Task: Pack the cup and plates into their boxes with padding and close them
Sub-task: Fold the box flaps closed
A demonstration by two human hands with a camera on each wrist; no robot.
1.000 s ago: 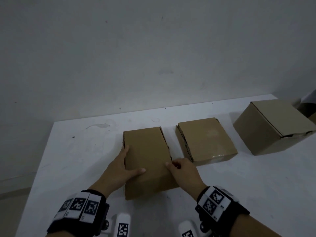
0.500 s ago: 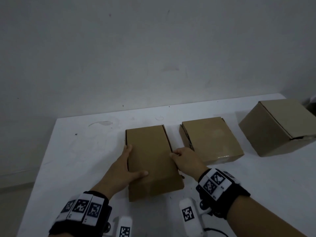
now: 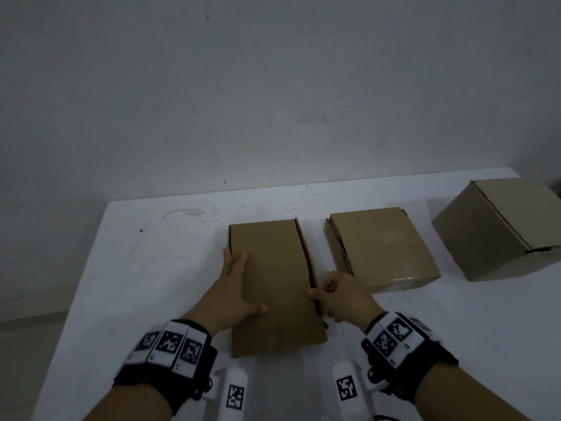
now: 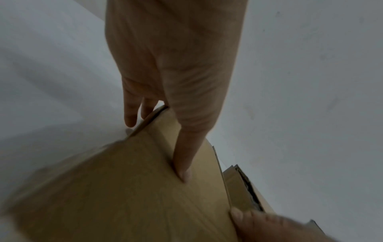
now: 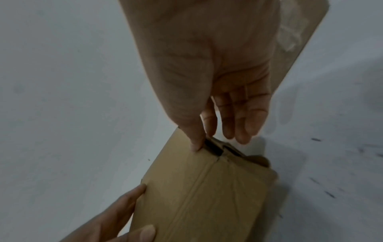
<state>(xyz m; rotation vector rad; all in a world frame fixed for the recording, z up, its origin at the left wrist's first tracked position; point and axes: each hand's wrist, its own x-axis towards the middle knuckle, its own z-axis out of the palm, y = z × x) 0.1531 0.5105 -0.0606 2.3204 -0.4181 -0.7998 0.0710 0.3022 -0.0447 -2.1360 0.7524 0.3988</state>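
A flat brown cardboard box (image 3: 273,284) lies shut on the white table (image 3: 151,268) between my hands. My left hand (image 3: 233,290) rests along its left edge, thumb and forefinger straight on the lid (image 4: 124,188), the other fingers down the side. My right hand (image 3: 340,293) pinches the box's right edge. In the right wrist view its thumb presses the lid (image 5: 207,196) while the forefinger reaches into the dark gap at the side flap. No cup, plate or padding shows.
A second flat box (image 3: 382,247), with clear tape on its near side, lies just right of my right hand. A taller cardboard box (image 3: 501,226) stands at the table's far right. A grey wall runs behind the table.
Both hands stay on the flat box. The left fingers have slid slightly up its left edge, and the right hand has shifted a little along the right edge.
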